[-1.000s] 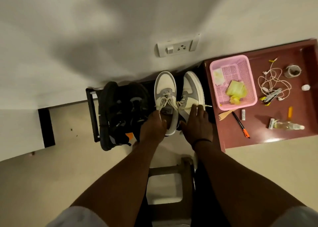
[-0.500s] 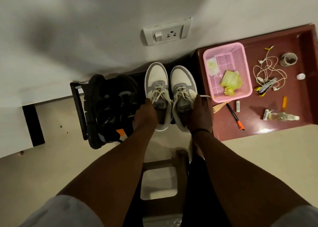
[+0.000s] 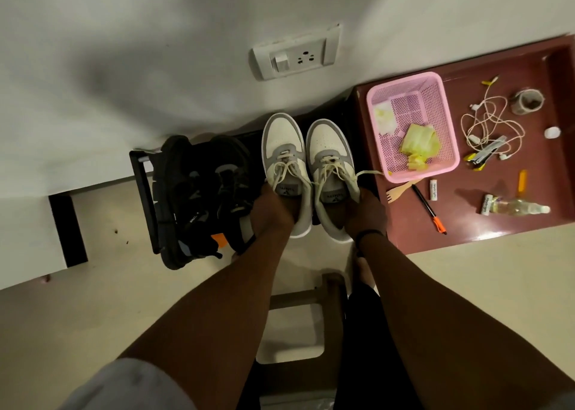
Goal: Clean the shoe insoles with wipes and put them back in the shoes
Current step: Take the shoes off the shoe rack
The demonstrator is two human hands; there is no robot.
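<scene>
From the head camera you look straight down a pale wall (image 3: 155, 67) to a cream floor (image 3: 466, 285). A white socket plate (image 3: 295, 53) sits on the wall above the shoes. Your left hand (image 3: 272, 212) grips the heel end of the left white-and-grey sneaker (image 3: 284, 157), fingers curled into its opening; your right hand (image 3: 367, 213) grips the heel collar of the right white-and-grey sneaker (image 3: 329, 161) the same way. The two sneakers stand side by side, toes toward the wall, on a black shoe rack (image 3: 141, 192), at its right end. You cannot see the insoles from here, so whether they are inside cannot be told. A pair of black shoes (image 3: 202, 198) fills the rack's left part, just beside the left sneaker.

Right of the rack, a maroon table (image 3: 513, 223) stands against the wall. At its near-left corner lie a wooden fork (image 3: 399, 190) and a black pen (image 3: 427, 207) with an orange end. A pink basket (image 3: 413, 123) rests along the left edge, holding crumpled yellowish wipes (image 3: 418, 145). White earphones (image 3: 488, 126) are tangled mid-table, a tape roll (image 3: 527, 101) lies toward the far-right corner, and a clear bottle (image 3: 516, 209) lies on its side near the front edge.

Below your forearms a brown stool (image 3: 329, 288) stands on the floor.
</scene>
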